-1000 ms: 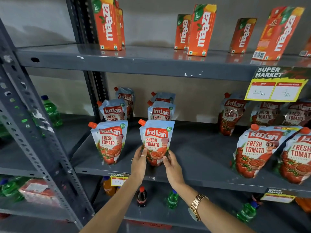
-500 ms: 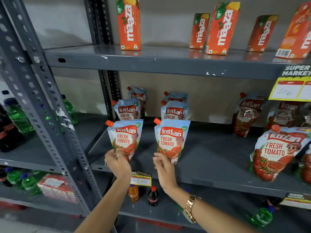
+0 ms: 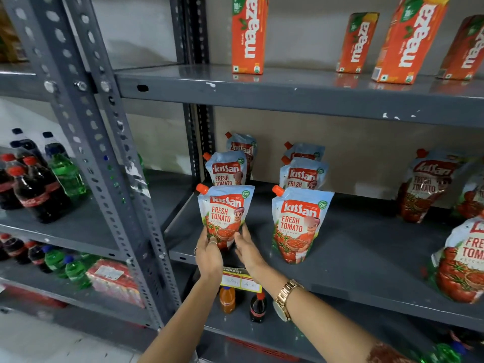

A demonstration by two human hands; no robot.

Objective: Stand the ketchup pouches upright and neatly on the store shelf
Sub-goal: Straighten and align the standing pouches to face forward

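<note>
Two rows of Kissan ketchup pouches stand upright at the left end of the grey shelf (image 3: 361, 247). The front-left pouch (image 3: 225, 205) has my left hand (image 3: 209, 256) holding its lower left corner and my right hand (image 3: 248, 251) pressed on its lower right. Beside it the front-right pouch (image 3: 298, 224) stands on its own. Two more pouches (image 3: 227, 169) (image 3: 303, 175) stand behind them, with others partly hidden further back. At the right, a pouch (image 3: 425, 187) leans against the wall and another (image 3: 463, 260) tilts near the shelf's front.
Maaza juice cartons (image 3: 248, 35) stand on the shelf above. A perforated grey post (image 3: 104, 166) rises at the left, with soda bottles (image 3: 39, 189) beyond it. A yellow price tag (image 3: 241, 280) hangs on the shelf's front edge, above small bottles (image 3: 227, 299).
Both hands were on the front-right pouch, then one on each front pouch. My right hand has now let go of the right pouch and joined the left hand on the front-left one.
</note>
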